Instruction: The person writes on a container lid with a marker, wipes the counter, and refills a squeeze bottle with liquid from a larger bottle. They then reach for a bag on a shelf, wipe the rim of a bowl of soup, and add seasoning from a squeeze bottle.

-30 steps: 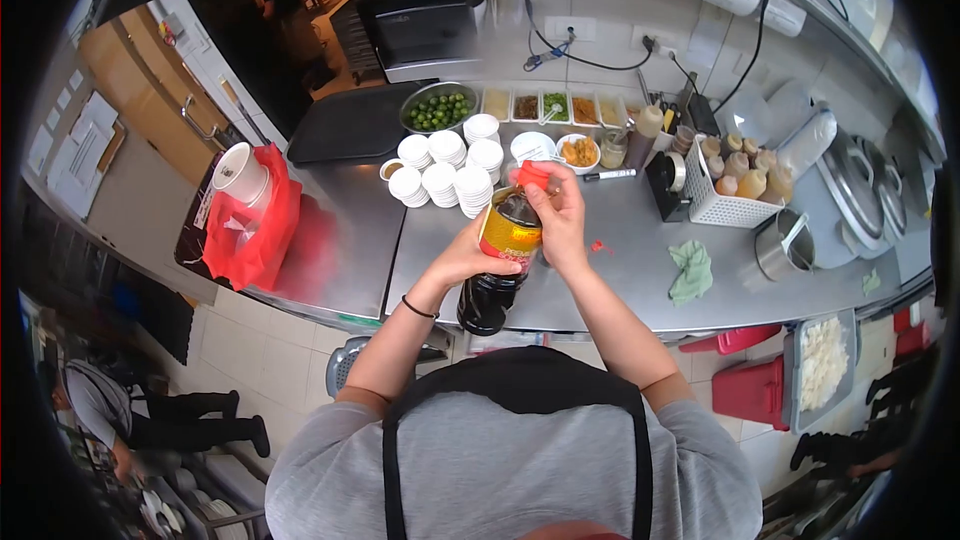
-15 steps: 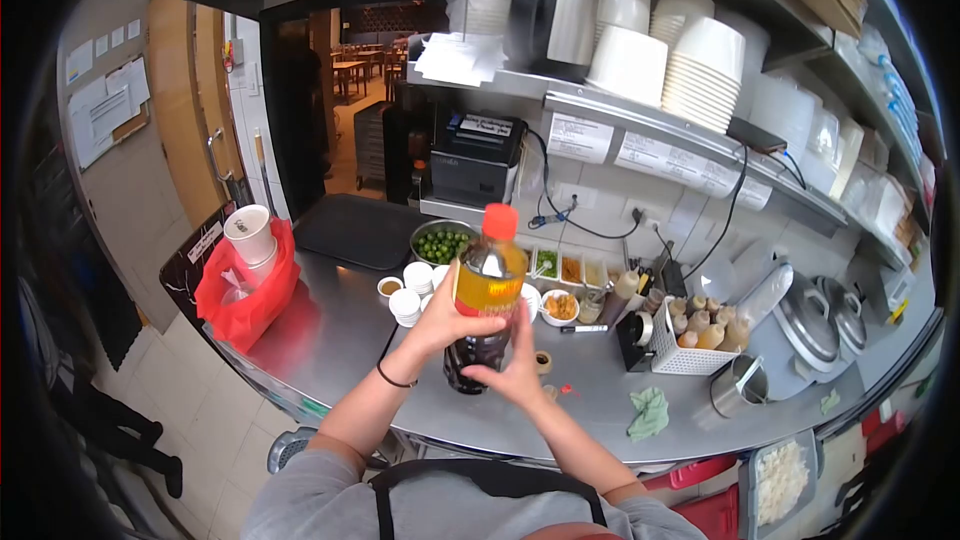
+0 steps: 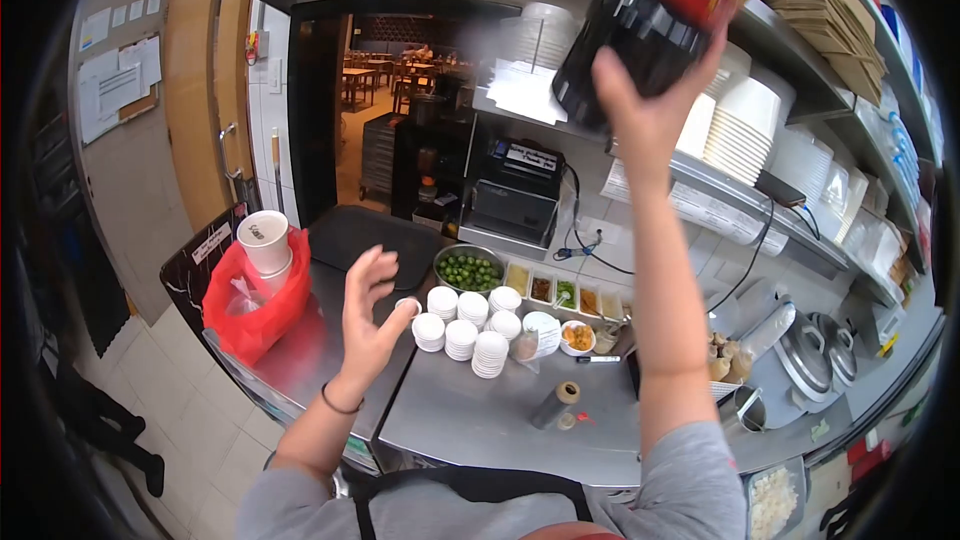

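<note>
High at the upper right, my right hand point(image 3: 660, 115) grips a large plastic bottle point(image 3: 655, 25) of dark liquid with a red and yellow label. The bottle is tilted in front of the shelf, and its top is cut off by the frame edge. My left hand point(image 3: 370, 325) is raised over the counter, fingers apart, holding nothing. Just right of it stand several stacks of small white cups point(image 3: 490, 352). Behind the cups is a metal bowl of small green citrus fruits point(image 3: 468, 268). A small cylindrical container point(image 3: 557, 403) stands on the counter in front.
A red plastic bag point(image 3: 255, 315) with white tubs stands at the left, beside a black tray point(image 3: 370, 240). A printer point(image 3: 515, 195) sits behind the fruit. Overhead, the shelf carries stacked white bowls point(image 3: 745, 125). Lidded pots point(image 3: 805, 350) are at the right.
The bottle has gone from over the counter, held in both hands, up to the shelf in my right hand alone. My left hand has let go and moved left. The view has shifted somewhat.
</note>
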Demonstrator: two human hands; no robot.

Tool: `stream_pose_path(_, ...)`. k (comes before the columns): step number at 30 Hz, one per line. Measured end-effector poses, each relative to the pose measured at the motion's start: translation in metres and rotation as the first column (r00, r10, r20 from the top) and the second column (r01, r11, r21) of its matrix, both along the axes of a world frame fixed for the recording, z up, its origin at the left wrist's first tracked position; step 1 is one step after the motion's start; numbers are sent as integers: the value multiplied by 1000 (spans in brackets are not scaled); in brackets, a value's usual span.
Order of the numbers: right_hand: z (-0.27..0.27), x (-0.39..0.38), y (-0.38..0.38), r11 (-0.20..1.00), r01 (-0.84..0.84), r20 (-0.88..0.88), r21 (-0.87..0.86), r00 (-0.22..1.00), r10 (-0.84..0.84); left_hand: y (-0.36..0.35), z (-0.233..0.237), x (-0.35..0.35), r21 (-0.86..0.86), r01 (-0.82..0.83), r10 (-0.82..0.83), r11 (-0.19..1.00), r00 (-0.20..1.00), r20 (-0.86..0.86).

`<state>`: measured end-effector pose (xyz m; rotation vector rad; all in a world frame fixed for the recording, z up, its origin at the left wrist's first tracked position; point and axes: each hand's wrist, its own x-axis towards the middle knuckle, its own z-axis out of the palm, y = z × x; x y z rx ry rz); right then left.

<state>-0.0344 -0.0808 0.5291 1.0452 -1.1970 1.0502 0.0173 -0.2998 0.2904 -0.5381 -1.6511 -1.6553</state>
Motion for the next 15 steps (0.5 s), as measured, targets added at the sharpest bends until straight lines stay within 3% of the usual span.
stream_pose_path(2, 62, -44, 3, 941, 263, -376, -212, 867, -327, -29, -30, 1, 3, -19, 19, 1000, 992, 127)
stream_pose_path(4, 119, -55, -6, 902, 316, -442, -294, 792, -422, -52, -53, 4, -2, -73, 72, 997, 973, 219)
stream_pose_path(6, 152, -59, -24, 938, 236, -359, -253, 878, -317, -70, -73, 7, 30, -78, 67, 996, 958, 278)
stream_pose_path(8, 193, -94, -26, 816, 407, -362, -411, 749, -555, -85, -92, 8, 61, -90, 64, 994, 937, 343)
stream_pose_path(9, 211, -111, -28, 790, 421, -397, -444, 699, -596, -92, -101, 9, 87, -109, 70, 990, 927, 368)
stream_pose_path(10, 215, -115, -35, 787, 463, -264, -409, 765, -587, -98, -109, 8, 112, -128, 75, 985, 917, 391)
stream_pose_path(12, 247, -152, -28, 714, 558, -361, -423, 619, -698, -113, -120, 8, 114, -149, 90, 982, 907, 412)
stream_pose_path(13, 249, -155, -32, 720, 554, -361, -418, 626, -691, -120, -122, 10, 101, -156, 94, 983, 888, 450)
stream_pose_path(15, 258, -151, -44, 619, 755, 65, -217, 644, -762, -138, -123, 5, 88, -176, 111, 980, 864, 491)
